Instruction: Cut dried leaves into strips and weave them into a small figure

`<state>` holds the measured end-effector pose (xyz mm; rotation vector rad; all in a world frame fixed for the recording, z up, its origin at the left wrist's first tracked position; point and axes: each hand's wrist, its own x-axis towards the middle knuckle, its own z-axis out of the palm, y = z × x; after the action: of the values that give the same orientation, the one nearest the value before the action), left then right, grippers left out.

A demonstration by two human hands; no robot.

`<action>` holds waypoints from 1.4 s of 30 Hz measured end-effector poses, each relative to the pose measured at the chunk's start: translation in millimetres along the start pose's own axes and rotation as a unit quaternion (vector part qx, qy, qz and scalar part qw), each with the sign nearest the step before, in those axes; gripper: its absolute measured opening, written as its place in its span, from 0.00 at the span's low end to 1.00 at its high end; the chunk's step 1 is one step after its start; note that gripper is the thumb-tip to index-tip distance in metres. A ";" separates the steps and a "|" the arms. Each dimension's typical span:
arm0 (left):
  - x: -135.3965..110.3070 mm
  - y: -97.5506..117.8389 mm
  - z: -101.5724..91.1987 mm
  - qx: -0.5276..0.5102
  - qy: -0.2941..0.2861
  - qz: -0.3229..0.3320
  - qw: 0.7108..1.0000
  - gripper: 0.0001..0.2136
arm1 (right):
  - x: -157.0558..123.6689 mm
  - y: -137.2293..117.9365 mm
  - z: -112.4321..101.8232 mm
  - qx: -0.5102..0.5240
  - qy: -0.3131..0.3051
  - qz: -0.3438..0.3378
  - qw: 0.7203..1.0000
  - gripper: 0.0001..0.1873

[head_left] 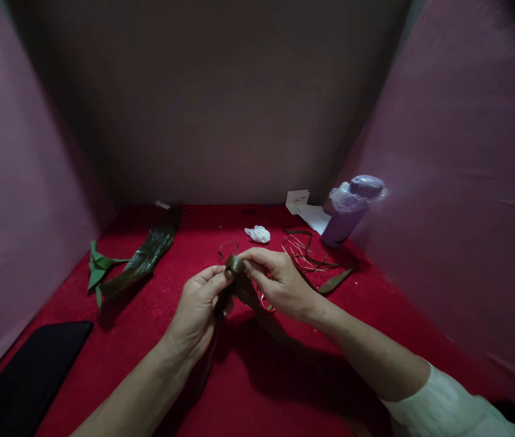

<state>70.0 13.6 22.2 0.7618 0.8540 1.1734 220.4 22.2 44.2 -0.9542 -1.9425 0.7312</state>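
Over the red tabletop (248, 376), my left hand (198, 309) and my right hand (278, 282) meet at a small rolled strip of green leaf (235, 263). Both pinch it with thumb and fingers closed, and the strip's loose end trails down between my palms. A pair of scissors with pinkish handles (266, 303) shows partly under my right hand; whether that hand holds them is unclear.
A long dark green leaf (145, 255) and folded leaf pieces (97, 270) lie at the left. Thin leaf ribs and strips (307, 255) lie at the right, near a purple bottle (350, 209), white paper (312, 212) and a crumpled tissue (258, 233). A black flat object (30, 376) sits front left.
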 end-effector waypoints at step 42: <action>-1.9 -1.2 -1.0 0.124 -0.032 -0.013 0.992 0.10 | 4.8 -0.7 -8.5 -0.136 0.128 0.046 0.981 0.14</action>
<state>69.4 11.6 21.0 0.9831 0.9644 1.0261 225.8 27.0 50.9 -1.2466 -1.8061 0.3741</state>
